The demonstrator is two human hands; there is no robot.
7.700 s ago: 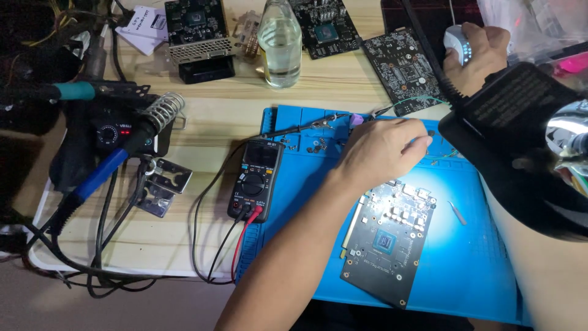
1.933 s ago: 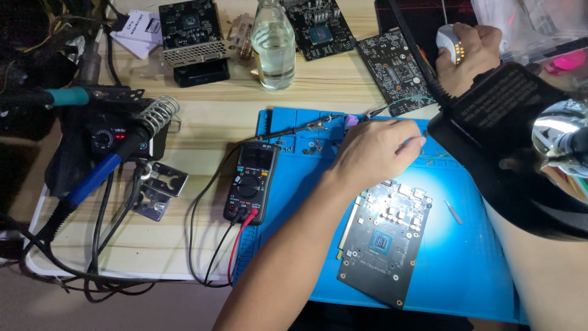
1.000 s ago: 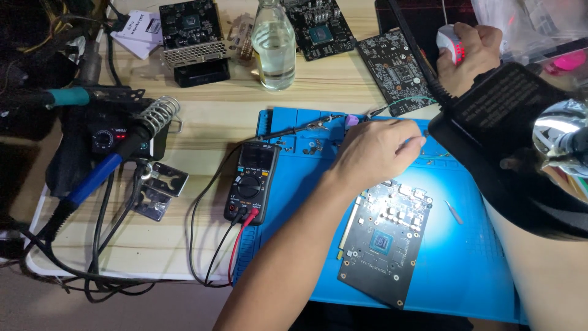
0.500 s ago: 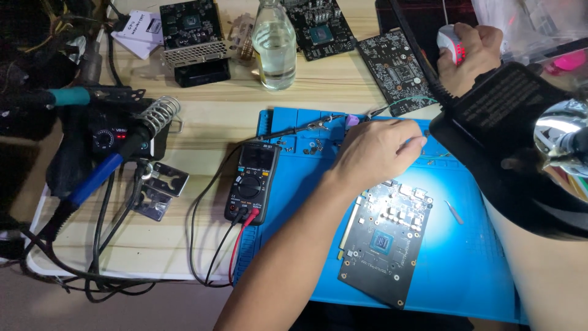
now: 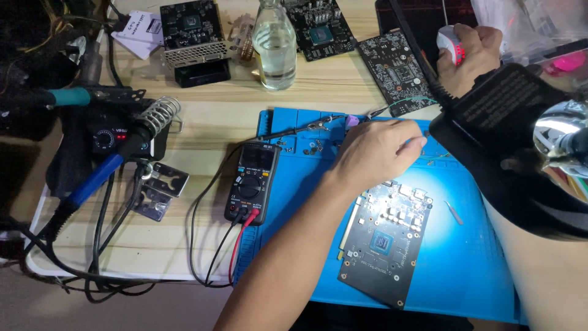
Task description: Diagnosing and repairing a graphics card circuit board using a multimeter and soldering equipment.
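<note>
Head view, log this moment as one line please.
left hand: over blue mat, above circuit board | right hand: on mouse | multimeter: mat's left edge

The whole view sits slightly lower than 7.7 s ago: the glass bottle and the circuit boards along the top edge are cut off more. The right hand on the white mouse rides nearer the top edge.
</note>
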